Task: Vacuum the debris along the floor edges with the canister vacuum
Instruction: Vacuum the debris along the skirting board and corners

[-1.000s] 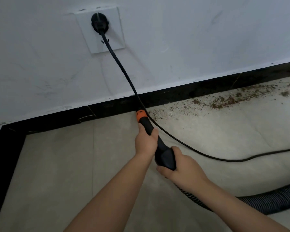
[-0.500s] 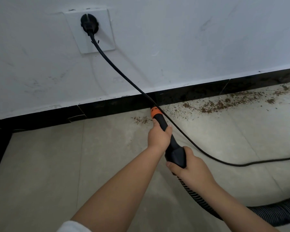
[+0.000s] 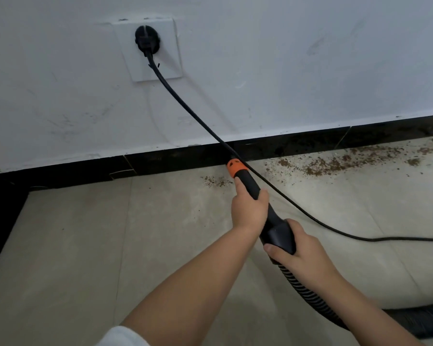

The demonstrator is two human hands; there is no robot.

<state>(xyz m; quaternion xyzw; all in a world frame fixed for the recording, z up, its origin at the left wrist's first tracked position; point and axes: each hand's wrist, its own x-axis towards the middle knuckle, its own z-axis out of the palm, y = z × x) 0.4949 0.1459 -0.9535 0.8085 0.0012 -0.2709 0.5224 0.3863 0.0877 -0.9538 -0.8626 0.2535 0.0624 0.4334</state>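
I have both hands on the vacuum nozzle [image 3: 256, 196], a black tube with an orange collar at its far end, and that orange end sits low at the floor's far edge, right against the black skirting board [image 3: 180, 159]. My left hand [image 3: 249, 212] is the forward one, fingers curled fully round the narrow part of the tube just behind the collar. My right hand [image 3: 301, 253] grips the thicker black cuff at the rear, thumb laid across its near face and fingers wrapped underneath, out of my sight. From that cuff the ribbed hose [image 3: 308, 294] runs back toward me under the right forearm and curves off to the lower right corner of the view. The debris [image 3: 335, 163], brown crumbs and grit, lies in a band on the tiled floor [image 3: 85, 245] along the far edge, stretching right of the nozzle tip toward the right side, with one small separate patch just left of the tip. A black power cord [image 3: 193, 113] leaves the plug [image 3: 146, 41] in the white wall socket [image 3: 170, 63], slants down across the white wall [image 3: 285, 58], passes just beside the orange collar on its right, then trails over the floor and out at the right edge. The skirting turns a corner at the far left. A bit of white sleeve [image 3: 121, 337] shows at the bottom.
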